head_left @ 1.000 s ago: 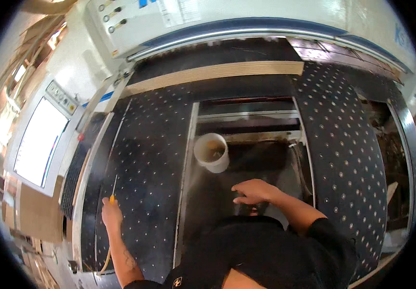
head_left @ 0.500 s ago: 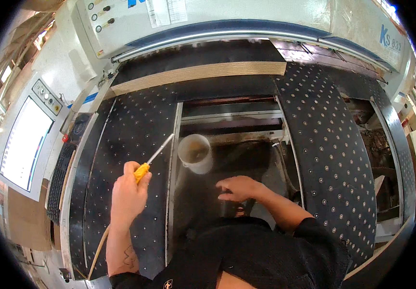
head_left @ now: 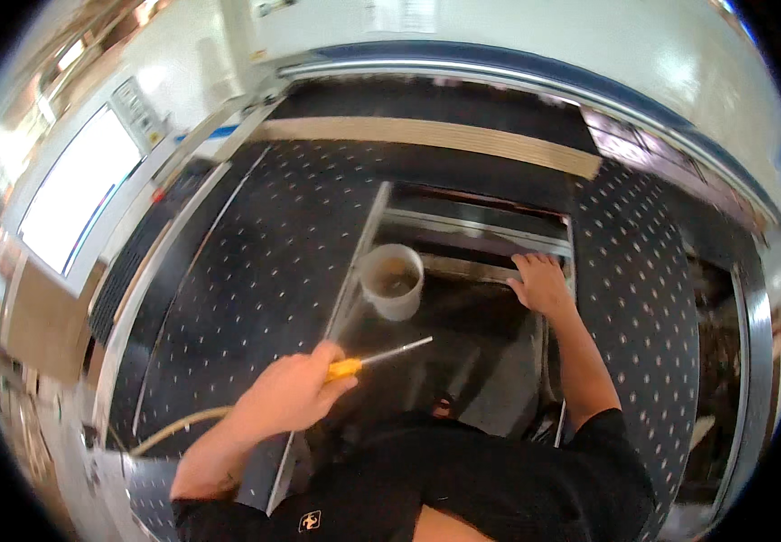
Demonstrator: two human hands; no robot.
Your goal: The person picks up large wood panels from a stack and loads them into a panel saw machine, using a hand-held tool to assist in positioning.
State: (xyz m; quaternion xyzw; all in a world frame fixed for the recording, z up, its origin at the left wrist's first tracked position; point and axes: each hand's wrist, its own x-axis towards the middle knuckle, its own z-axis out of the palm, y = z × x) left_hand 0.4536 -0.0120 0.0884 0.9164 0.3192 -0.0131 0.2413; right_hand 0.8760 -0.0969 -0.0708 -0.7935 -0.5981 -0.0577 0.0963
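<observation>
My left hand (head_left: pixel 304 384) is wrapped round the yellow handle of an air blow gun (head_left: pixel 388 354). Its thin metal nozzle points right over the dark gap between the table sections. A tan hose (head_left: pixel 182 421) runs up under my left forearm; where it joins is hidden. My right hand (head_left: pixel 542 280) has its fingers stretched out at the far right corner of the gap, by the metal rails, holding nothing I can see. A whitish plastic bucket (head_left: pixel 395 303) with some tan matter inside stands at the left side of the gap, beyond the nozzle.
Black studded table sections flank the gap, left (head_left: pixel 246 262) and right (head_left: pixel 630 298). A long light board (head_left: pixel 426 135) lies across the far side before the white machine (head_left: pixel 517 27). At left are a lit screen (head_left: pixel 83 194) and a black keyboard (head_left: pixel 133 275).
My left hand has brought the blow gun right and nearer to me, over the gap. My right hand has reached away to the gap's far right corner. The view has shifted.
</observation>
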